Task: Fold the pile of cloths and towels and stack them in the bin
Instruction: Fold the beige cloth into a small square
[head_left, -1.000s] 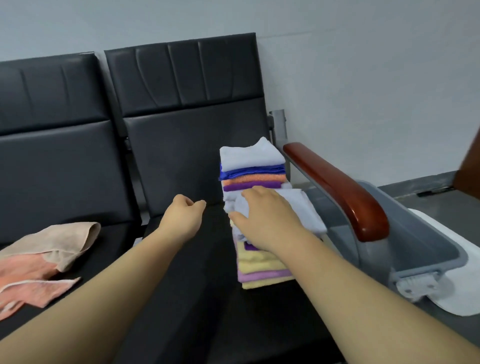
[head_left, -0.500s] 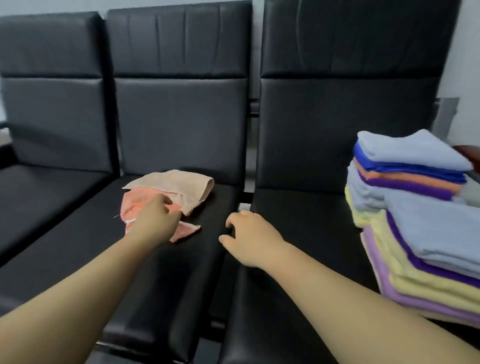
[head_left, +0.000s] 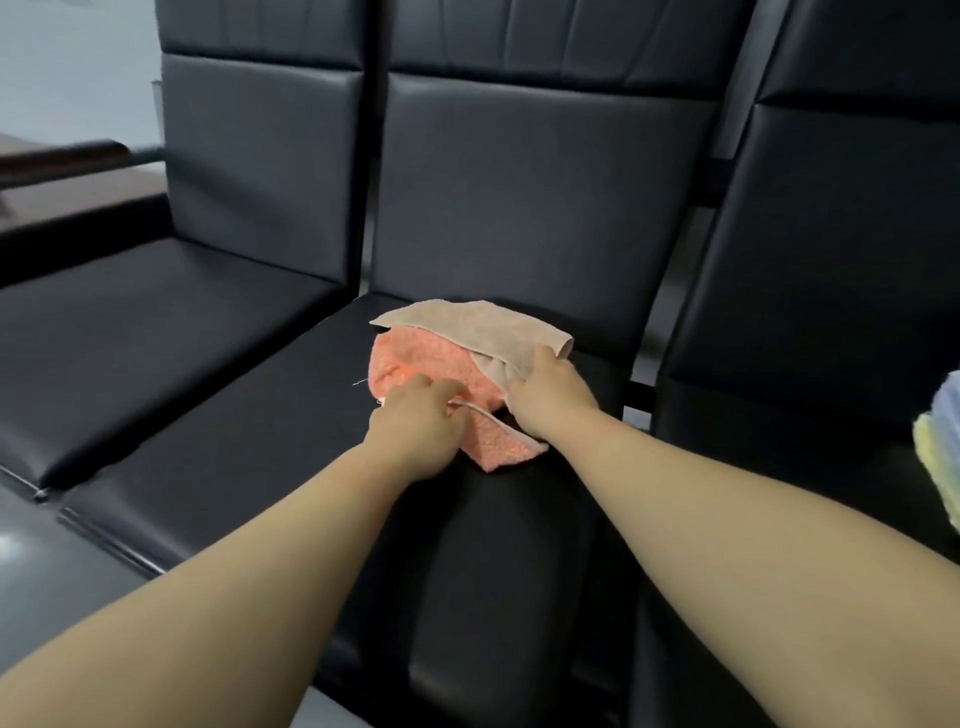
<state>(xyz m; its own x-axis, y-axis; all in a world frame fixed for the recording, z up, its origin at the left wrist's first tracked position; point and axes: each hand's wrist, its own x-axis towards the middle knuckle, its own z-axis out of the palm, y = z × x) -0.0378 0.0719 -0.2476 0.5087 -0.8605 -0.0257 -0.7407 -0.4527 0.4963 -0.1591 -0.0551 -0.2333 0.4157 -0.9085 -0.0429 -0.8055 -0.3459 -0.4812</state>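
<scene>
Orange cloth crumpled on middle seat, beige cloth draped over its far part. Left hand pinches orange hem; right hand grips beige edge. Risk: layers overlap, so lifting one likely drags other off seat. Folded stack at far right.

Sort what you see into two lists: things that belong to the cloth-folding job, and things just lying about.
Job: pink cloth, pinched by the left hand; beige cloth, gripped by the right hand; folded stack at the right edge.
Just there: black seats; wooden armrest.
</scene>
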